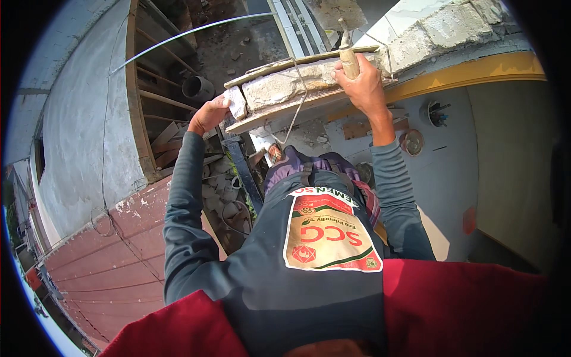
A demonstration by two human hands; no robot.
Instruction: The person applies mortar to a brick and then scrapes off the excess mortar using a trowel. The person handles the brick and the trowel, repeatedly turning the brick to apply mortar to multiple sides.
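At the left end of a narrow wall top, my left hand [208, 115] grips a small pale block piece [237, 102] between thumb and fingers. The piece stands against the end of a rough mortar strip [276, 89], which lies between a far board [262, 76] and a near board [267, 118]. A bent wire [306, 95] loops across both boards. My right hand [364, 88] is closed around the wooden handle of a trowel [350, 64], above the strip's right end. Its blade points away from me, past the far board.
A rough block wall [458, 27] continues to the right above a yellow beam [476, 74]. Below right are a bucket with tools [433, 113] and a round pan [411, 143]. A dark bucket [198, 88] lies beyond my left hand. Rubble [217, 193] and a dark metal post [242, 172] are below.
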